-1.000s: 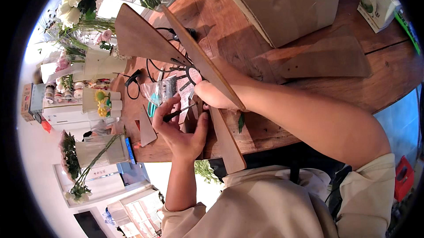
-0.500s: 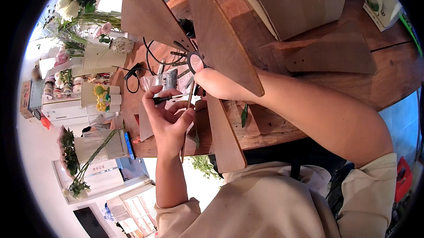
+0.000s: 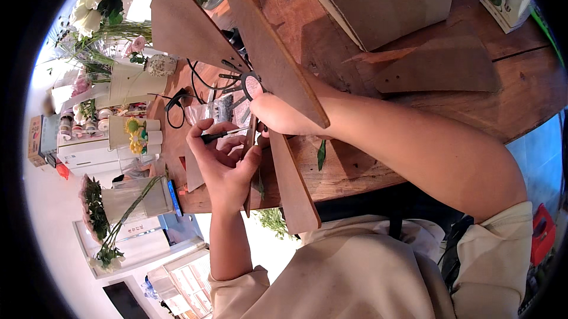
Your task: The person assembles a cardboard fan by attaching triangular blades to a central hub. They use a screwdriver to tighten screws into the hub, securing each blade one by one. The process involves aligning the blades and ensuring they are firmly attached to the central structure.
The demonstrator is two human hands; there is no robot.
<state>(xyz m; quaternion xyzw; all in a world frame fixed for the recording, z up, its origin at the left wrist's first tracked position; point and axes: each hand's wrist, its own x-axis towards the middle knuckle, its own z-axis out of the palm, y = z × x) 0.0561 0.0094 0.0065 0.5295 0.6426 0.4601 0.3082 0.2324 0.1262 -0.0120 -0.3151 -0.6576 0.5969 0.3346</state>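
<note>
My right hand (image 3: 278,113) grips the round dark hub (image 3: 250,84) of a fan blade assembly, partly hidden behind one blade. Several brown wooden blades spread from it; one (image 3: 272,41) crosses over my right wrist, another (image 3: 188,26) points up to the left, and another (image 3: 296,192) reaches down toward my lap. Black metal arms with holes stick out of the hub's left side. In my left hand (image 3: 225,165) is a screwdriver (image 3: 214,137) with a dark handle, its shaft directed at a blade seen nearly edge-on (image 3: 251,147). My left thumb touches that blade; the screwdriver tip is hard to make out.
A loose wooden blade (image 3: 441,67) lies on the wooden table (image 3: 361,159) at the right. Behind stand a cardboard box (image 3: 390,5) and a small white box (image 3: 506,0). Clear bags (image 3: 220,108) and a black cable (image 3: 176,103) lie left of the hub. Flower buckets (image 3: 127,85) line the left.
The blade assembly has shifted a little left and tilted slightly, carried by my right hand. My left hand keeps the screwdriver at nearly the same place.
</note>
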